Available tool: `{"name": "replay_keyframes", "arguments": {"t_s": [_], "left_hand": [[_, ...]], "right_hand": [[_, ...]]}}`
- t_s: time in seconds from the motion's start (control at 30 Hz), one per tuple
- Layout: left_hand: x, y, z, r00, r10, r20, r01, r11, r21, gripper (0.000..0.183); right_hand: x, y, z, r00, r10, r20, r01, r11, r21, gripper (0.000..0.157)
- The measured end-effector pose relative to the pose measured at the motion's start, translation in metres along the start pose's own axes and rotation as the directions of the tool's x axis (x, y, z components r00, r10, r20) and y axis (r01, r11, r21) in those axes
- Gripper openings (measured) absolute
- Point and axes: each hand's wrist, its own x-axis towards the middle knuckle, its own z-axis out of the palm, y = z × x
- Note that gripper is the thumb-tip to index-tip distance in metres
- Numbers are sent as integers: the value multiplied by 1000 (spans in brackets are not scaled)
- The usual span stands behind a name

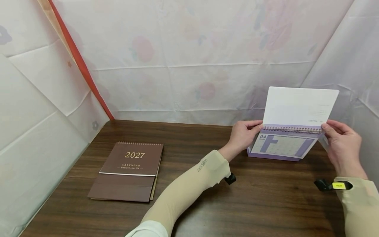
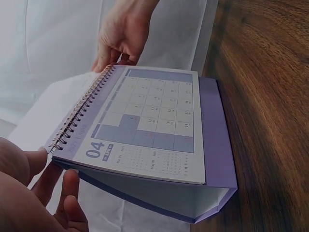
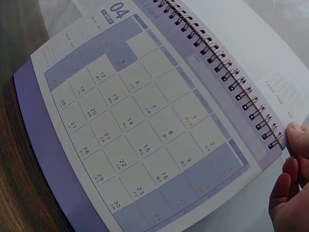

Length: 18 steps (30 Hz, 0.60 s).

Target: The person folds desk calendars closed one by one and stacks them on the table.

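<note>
A purple desk calendar (image 1: 284,144) stands on the table at the right, its front page marked 04 for April in the left wrist view. Above its wire spiral binding (image 2: 79,108) a white page (image 1: 299,105) sticks up, turned over the top. My left hand (image 1: 242,135) pinches the calendar's upper left corner at the end of the spiral. At the opposite end, my right hand (image 1: 343,141) grips the upper right corner between thumb and fingers. April's date grid (image 3: 130,121) fills much of the right wrist view. The calendar's back side is hidden.
A brown 2027 calendar (image 1: 130,171) lies on the left part of the wooden table (image 1: 237,207). White patterned cloth (image 1: 177,65) hangs behind and at both sides, with a red strip (image 1: 80,62) in the left corner.
</note>
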Motion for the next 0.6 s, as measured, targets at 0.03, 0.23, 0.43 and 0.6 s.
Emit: {"name": "replay_keyframes", "arguments": {"t_s": [0.03, 0.23, 0.43, 0.6], "left_hand": [[0, 0, 0, 1000, -3, 0, 3, 1000, -4, 22], [1, -3, 0, 1000, -3, -1, 3, 1000, -12, 19], [1, -7, -3, 998, 38, -41, -38, 999, -5, 13], [2, -9, -3, 999, -33, 9, 34, 986, -161, 17]], "right_hand": [[0, 1, 0, 1000, -6, 2, 6, 1000, 20, 13], [1, 4, -5, 997, -24, 75, 17, 996, 88, 10], [0, 5, -9, 987, -51, 150, 28, 988, 154, 9], [0, 8, -9, 978, -98, 185, 60, 978, 199, 8]]}}
